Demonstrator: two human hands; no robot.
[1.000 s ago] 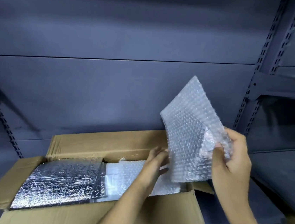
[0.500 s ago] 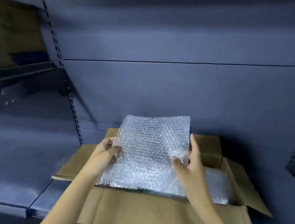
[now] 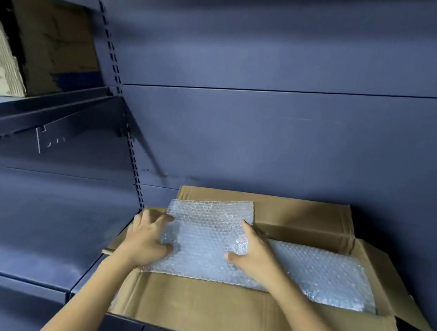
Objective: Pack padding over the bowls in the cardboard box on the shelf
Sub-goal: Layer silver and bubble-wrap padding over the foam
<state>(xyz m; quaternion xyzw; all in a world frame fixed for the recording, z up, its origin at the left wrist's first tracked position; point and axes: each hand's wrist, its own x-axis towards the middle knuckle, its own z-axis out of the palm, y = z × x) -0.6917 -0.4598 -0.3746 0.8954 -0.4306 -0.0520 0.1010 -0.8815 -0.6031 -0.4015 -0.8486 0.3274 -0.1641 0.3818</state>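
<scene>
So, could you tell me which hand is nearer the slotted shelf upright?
Left. The left hand lies just right of the upright; the right hand is farther right, across the bubble wrap sheet.

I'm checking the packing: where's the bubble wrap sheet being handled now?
In the head view, the bubble wrap sheet lies over the left half of the open cardboard box, held between the left hand and right hand.

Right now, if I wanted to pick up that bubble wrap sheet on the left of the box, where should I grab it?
Probably its left and right edges, reached from above, where the left hand and right hand hold it. The bubble wrap sheet is thin and limp, and its far edge leans on the back flap of the cardboard box, so side pinches keep it spread.
</scene>
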